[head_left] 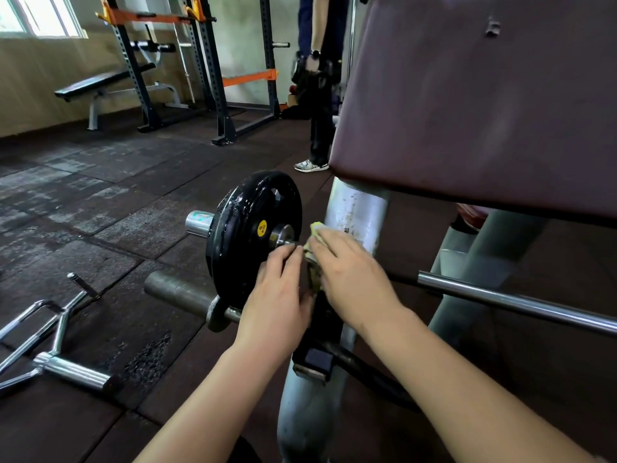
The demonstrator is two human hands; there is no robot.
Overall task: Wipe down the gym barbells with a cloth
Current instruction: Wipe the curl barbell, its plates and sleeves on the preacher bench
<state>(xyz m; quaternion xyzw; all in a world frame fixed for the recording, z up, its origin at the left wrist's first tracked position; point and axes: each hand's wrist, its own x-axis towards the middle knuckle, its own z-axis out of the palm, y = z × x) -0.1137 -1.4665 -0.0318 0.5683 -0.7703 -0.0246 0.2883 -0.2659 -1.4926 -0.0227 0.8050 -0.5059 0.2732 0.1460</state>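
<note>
A barbell rests on the bench's rack, its chrome sleeve end (199,223) sticking out left of a black weight plate (248,235) with a yellow sticker. The bare chrome shaft (514,300) runs off to the right under the pad. My right hand (350,279) presses a yellow-green cloth (315,228) around the bar just right of the plate's collar. My left hand (275,295) lies against the plate's inner face near the collar, fingers together, holding nothing that I can see.
The maroon bench pad (484,95) overhangs at the right on a worn white post (354,212). A second grey bar (180,290) and a chrome curl bar (56,345) lie on the rubber floor at left. A person (319,78) stands behind. Racks stand at the back.
</note>
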